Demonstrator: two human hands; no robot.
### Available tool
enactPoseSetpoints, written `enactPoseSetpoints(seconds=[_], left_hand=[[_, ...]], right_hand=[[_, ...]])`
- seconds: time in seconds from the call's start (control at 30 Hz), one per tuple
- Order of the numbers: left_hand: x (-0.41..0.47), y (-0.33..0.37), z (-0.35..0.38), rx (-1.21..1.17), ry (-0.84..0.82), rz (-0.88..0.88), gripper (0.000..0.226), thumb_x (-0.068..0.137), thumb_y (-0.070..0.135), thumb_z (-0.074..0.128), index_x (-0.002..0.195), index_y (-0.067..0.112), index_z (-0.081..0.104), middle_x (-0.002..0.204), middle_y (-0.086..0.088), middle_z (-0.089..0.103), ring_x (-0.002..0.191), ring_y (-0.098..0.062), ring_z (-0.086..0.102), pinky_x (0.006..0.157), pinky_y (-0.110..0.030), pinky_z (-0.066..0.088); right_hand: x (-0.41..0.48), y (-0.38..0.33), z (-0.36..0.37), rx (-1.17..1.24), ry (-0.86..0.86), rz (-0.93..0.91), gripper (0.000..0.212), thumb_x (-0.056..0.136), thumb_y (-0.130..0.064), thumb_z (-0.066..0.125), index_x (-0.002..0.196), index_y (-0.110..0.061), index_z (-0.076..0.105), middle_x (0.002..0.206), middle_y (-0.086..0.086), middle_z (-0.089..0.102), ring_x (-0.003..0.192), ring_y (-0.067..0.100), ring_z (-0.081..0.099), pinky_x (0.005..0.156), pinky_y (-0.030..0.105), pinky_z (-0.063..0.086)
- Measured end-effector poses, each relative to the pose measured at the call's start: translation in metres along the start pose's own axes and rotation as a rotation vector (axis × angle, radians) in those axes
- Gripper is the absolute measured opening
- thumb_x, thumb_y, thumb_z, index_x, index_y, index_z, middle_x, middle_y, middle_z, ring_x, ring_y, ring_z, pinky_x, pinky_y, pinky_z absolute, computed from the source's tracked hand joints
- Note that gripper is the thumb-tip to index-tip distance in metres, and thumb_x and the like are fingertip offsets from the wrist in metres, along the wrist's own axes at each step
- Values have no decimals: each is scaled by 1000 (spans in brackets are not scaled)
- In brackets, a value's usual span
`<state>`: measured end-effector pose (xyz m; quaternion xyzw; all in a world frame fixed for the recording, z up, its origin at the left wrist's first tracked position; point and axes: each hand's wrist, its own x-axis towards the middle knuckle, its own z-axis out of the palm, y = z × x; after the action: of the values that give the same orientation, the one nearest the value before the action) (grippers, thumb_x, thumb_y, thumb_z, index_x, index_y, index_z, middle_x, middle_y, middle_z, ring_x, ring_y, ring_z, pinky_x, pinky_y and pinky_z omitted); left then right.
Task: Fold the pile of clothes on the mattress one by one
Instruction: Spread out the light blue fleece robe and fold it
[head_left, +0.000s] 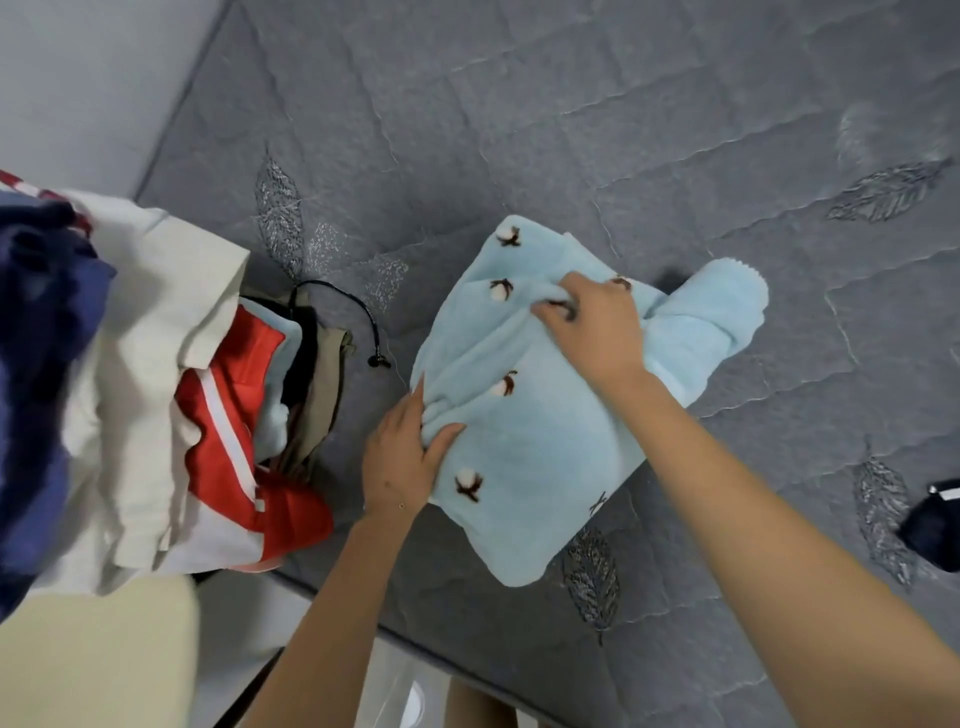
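**A:** What sits at the left edge of the frame?

**B:** The pile of clothes (130, 364), heaped on the mattress's left corner. A navy piece (36, 312) is farthest left, then a cream piece (156, 291), then a red piece (234, 415) with a white stripe. A black drawstring (353, 312) loops out from the pile's right side onto the cover.

**A:** And the piece being folded?

**B:** A light blue fleece garment (545, 441) lies flat in the centre of the frame, apart from the pile. Its long axis runs almost top to bottom in the frame. A row of cotton-boll motifs follows that line. One thick fold juts out toward the right, past the wrist.

**A:** The hands?

**B:** The left hand (400, 462) clamps the garment's bunched left edge, thumb on top. The right hand (597, 322) is higher up, and its curled fingers pinch a gather of fleece near the upper end.

**A:** And the surface?

**B:** The mattress (571, 130) has a grey quilted cover stitched with leaf shapes, and it fills the centre and right. A dark object (935, 525) lies on it at the right edge, too cropped to identify.

**A:** The room?

**B:** A white wall (78, 78) is at the upper left, and pale floor (244, 618) shows below the mattress edge.
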<state>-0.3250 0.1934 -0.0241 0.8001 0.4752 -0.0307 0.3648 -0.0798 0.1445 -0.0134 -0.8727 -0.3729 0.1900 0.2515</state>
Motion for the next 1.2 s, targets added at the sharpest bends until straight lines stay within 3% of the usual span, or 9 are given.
enactPoseSetpoints(seconds=[0.07, 0.13, 0.3, 0.43, 0.57, 0.67, 0.9, 1.0, 1.2], left_hand=[[-4, -1, 5, -94, 114, -8, 78, 84, 65, 39, 138, 9, 49, 139, -10, 53, 127, -28, 50, 103, -42, 43], [-6, -2, 10, -137, 180, -20, 69, 86, 55, 42, 136, 7, 52, 142, -12, 49, 133, -29, 44, 107, -51, 38], [-8, -2, 20, -110, 232, -71, 70, 83, 59, 46, 137, 13, 51, 146, -10, 43, 136, -30, 38, 109, -54, 33], [-9, -6, 29, -219, 306, -73, 74, 81, 60, 53, 143, 21, 40, 154, -4, 28, 139, -16, 26, 110, -38, 27], [-15, -4, 39, -580, 314, -272, 98, 75, 62, 67, 150, 31, 13, 154, 7, 23, 141, -7, 25, 114, -34, 28], [-24, 2, 45, -725, 261, -368, 99, 72, 56, 71, 148, 36, 11, 147, 15, 31, 134, -4, 36, 109, -30, 36], [-32, 7, 41, -798, 253, -385, 88, 81, 25, 74, 148, 24, 16, 145, 8, 33, 131, -9, 38, 106, -27, 37], [-47, 12, 38, -759, 294, -589, 93, 76, 43, 76, 148, 20, 23, 149, 0, 33, 134, -17, 36, 111, -37, 34], [-80, 12, 23, -908, -188, -686, 100, 60, 78, 66, 142, 29, 36, 129, 5, 56, 112, -18, 58, 97, -41, 48]], right_hand=[[11, -5, -3, 158, 185, -10, 29, 87, -26, 64, 68, -9, 51, 61, 5, 52, 62, 24, 50, 71, 33, 39], [20, -10, -2, 158, 285, -50, 27, 87, -25, 63, 67, -13, 48, 60, 0, 48, 59, 17, 42, 70, 31, 36], [26, 9, 28, -254, -31, 92, 23, 96, -36, 50, 101, -16, 60, 107, 5, 59, 108, 26, 49, 109, 42, 24], [38, 9, 33, -335, -72, 56, 32, 92, -38, 53, 115, -16, 57, 124, 10, 46, 119, 31, 39, 115, 48, 14], [44, 32, 6, -290, -213, 143, 84, 78, -66, 59, 147, -29, 27, 154, 7, 22, 145, 29, 13, 116, 52, 2], [33, 48, -15, -144, -480, 299, 105, 74, -76, 55, 154, -32, 2, 161, 1, 9, 148, 27, 6, 117, 54, 10], [-12, 49, -54, 304, -683, 422, 93, 62, -75, 69, 140, -42, 31, 122, -29, 47, 106, 0, 49, 87, 22, 37], [-51, 64, -60, 351, -703, 555, 58, 62, -70, 73, 108, -36, 62, 92, -23, 69, 79, -3, 65, 63, 17, 46], [-150, 89, -59, 621, -491, 856, 38, 69, -53, 77, 92, -24, 67, 74, -13, 73, 65, 6, 70, 47, 16, 50]])
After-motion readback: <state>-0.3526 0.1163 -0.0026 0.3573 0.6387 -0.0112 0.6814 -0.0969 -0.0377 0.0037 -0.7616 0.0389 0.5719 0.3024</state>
